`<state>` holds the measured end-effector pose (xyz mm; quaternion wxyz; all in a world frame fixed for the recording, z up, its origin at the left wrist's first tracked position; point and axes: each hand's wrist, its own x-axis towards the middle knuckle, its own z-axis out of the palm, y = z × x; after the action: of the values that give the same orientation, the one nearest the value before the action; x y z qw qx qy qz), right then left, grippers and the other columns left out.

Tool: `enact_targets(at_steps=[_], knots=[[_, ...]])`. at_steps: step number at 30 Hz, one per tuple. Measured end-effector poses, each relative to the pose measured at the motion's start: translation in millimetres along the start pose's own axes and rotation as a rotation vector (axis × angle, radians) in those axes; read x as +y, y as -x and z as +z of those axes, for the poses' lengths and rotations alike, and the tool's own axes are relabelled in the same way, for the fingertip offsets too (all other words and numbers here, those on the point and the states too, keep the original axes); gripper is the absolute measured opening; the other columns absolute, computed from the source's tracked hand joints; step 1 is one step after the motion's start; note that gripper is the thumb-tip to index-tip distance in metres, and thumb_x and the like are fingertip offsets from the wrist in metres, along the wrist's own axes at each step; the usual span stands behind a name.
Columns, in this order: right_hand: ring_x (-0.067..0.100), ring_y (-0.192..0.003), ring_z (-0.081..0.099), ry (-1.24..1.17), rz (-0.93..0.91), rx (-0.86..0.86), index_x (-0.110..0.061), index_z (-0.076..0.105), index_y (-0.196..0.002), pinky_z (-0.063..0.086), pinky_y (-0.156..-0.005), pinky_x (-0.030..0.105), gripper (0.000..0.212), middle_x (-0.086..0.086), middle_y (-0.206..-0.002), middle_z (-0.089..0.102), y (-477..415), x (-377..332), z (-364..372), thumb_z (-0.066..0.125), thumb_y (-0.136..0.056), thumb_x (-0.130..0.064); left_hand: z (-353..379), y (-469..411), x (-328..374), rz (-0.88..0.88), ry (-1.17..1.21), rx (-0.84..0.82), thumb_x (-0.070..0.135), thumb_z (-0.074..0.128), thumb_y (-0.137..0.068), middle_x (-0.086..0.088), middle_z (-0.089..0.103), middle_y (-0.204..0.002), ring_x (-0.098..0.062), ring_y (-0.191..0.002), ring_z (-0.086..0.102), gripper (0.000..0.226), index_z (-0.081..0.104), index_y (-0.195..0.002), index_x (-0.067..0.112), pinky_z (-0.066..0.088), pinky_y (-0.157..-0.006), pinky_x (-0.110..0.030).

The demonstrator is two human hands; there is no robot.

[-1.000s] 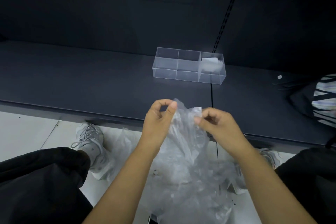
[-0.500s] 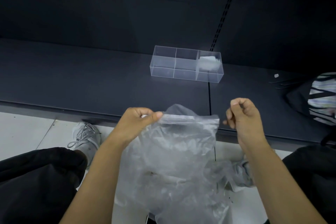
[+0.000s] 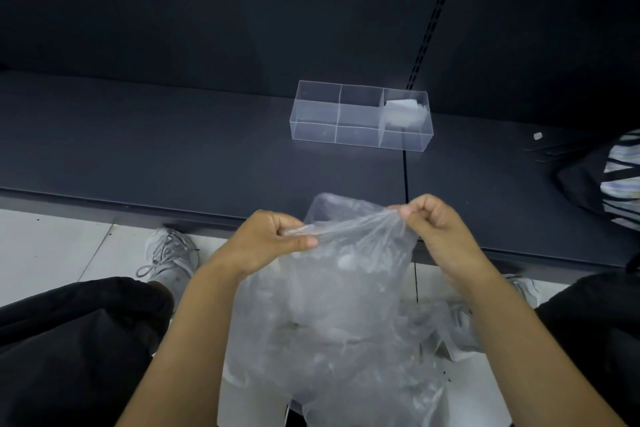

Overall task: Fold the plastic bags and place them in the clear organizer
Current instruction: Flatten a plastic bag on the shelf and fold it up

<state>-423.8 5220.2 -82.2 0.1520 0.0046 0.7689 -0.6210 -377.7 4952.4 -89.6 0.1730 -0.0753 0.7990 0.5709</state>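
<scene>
A crumpled clear plastic bag (image 3: 346, 281) hangs in front of me over the shelf's front edge. My left hand (image 3: 266, 239) pinches its top edge on the left. My right hand (image 3: 433, 222) pinches the same edge on the right, so the rim is stretched between them. More clear bags (image 3: 363, 367) lie heaped below on the floor between my legs. The clear organizer (image 3: 313, 130) stands farther back on the dark shelf, with three compartments. A folded bag (image 3: 403, 111) sits in its right compartment; the other two look empty.
The dark shelf (image 3: 173, 149) runs across the view with a dark back wall behind it. A striped black and white bag (image 3: 620, 180) lies at the right edge. My grey shoe (image 3: 169, 256) stands on the pale floor under the shelf edge.
My hands first drew apart and spread the bag's top edge. Since then the right hand has come back in and now pinches the rim, and both hands sit a little higher.
</scene>
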Motion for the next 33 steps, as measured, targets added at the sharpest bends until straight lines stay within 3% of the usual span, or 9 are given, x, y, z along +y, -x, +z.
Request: enact_targets(at_steps=[3,5,8,11,14,16,21,26,33], knots=[[0.010,-0.053,0.041,0.146,-0.112,0.148,-0.013,0.053,-0.075,0.038,-0.057,0.026,0.026,-0.003,-0.059,0.047,-4.5,-4.0,-2.5,0.060,-0.093,-0.030,0.2,-0.7,-0.1,-0.055,-0.063,-0.027,0.043,0.079,-0.071,0.018,0.055,-0.056,0.007,-0.057,0.056,0.019,0.073,-0.062,0.027,0.041,-0.055,-0.012],[0.007,-0.050,0.044,0.153,-0.131,0.215,-0.018,0.056,-0.069,0.040,-0.053,0.023,0.027,-0.008,-0.057,0.052,-9.3,-4.0,-4.2,0.064,-0.089,-0.034,-1.3,-1.0,-1.7,-0.071,-0.039,0.036,0.050,0.074,-0.072,0.006,0.070,-0.082,0.018,-0.063,0.053,0.024,0.072,-0.057,0.031,0.038,-0.058,-0.012],[0.001,-0.063,0.058,0.155,-0.043,0.100,-0.027,0.066,-0.078,0.046,-0.058,0.012,0.016,-0.014,-0.071,0.065,-15.2,-2.9,-11.9,0.073,-0.079,-0.041,-10.1,-3.0,-8.3,-0.098,0.029,0.156,0.066,0.066,-0.060,0.018,0.065,-0.061,0.010,-0.057,0.054,0.034,0.074,-0.067,0.034,0.040,-0.064,-0.015],[0.019,-0.094,0.070,0.052,0.222,-0.289,-0.024,0.068,-0.113,0.055,-0.083,0.031,0.054,0.005,-0.100,0.073,-20.8,1.4,-22.6,0.083,-0.063,-0.034,-20.4,-9.8,-25.7,-0.130,0.059,0.242,0.069,0.069,-0.064,0.003,0.071,-0.076,-0.011,-0.074,0.063,0.044,0.075,-0.076,0.027,0.052,-0.079,-0.029],[0.032,-0.099,0.066,0.061,0.303,-0.336,-0.010,0.073,-0.101,0.044,-0.100,0.052,0.032,0.016,-0.106,0.072,-29.1,7.6,-22.9,0.080,-0.071,-0.019,-25.5,-15.9,-39.0,-0.179,0.059,0.231,0.054,0.072,-0.077,-0.010,0.073,-0.087,-0.030,-0.086,0.065,0.036,0.074,-0.079,0.019,0.052,-0.087,-0.042],[0.028,-0.098,0.068,0.067,0.262,-0.264,-0.010,0.073,-0.097,0.048,-0.099,0.048,0.016,0.011,-0.101,0.073,-36.1,11.6,-19.9,0.073,-0.082,-0.015,-26.9,-23.0,-40.6,-0.178,-0.115,0.203,0.050,0.073,-0.078,0.000,0.066,-0.084,-0.021,-0.082,0.059,0.032,0.067,-0.084,0.019,0.049,-0.074,-0.031],[0.026,-0.096,0.068,0.004,0.145,-0.312,-0.003,0.068,-0.104,0.050,-0.096,0.043,0.019,0.013,-0.101,0.073,-59.6,3.7,4.7,0.068,-0.087,-0.011,-1.9,-59.7,9.4,0.006,-0.195,0.099,0.070,0.063,-0.067,0.023,0.045,-0.127,0.002,-0.117,0.044,0.080,0.048,-0.136,0.031,0.033,-0.093,-0.018],[0.017,-0.078,0.068,0.063,0.105,-0.362,-0.006,0.069,-0.094,0.055,-0.075,0.028,0.016,0.011,-0.090,0.073,-98.6,-8.0,15.2,0.073,-0.083,-0.017,25.3,-115.5,46.7,0.022,0.180,0.021,0.033,0.071,-0.084,0.010,0.070,-0.077,-0.003,-0.072,0.064,0.010,0.071,-0.084,0.023,0.049,-0.073,-0.017],[0.012,-0.083,0.065,0.238,0.262,-0.274,-0.013,0.071,-0.097,0.050,-0.081,0.022,0.017,0.003,-0.088,0.072,-141.6,30.8,-54.1,0.074,-0.082,-0.019,-9.8,-167.7,-2.3,-0.218,0.242,0.489,0.021,0.064,-0.091,-0.009,0.065,-0.089,-0.018,-0.079,0.058,0.013,0.069,-0.093,0.009,0.052,-0.077,-0.029]])
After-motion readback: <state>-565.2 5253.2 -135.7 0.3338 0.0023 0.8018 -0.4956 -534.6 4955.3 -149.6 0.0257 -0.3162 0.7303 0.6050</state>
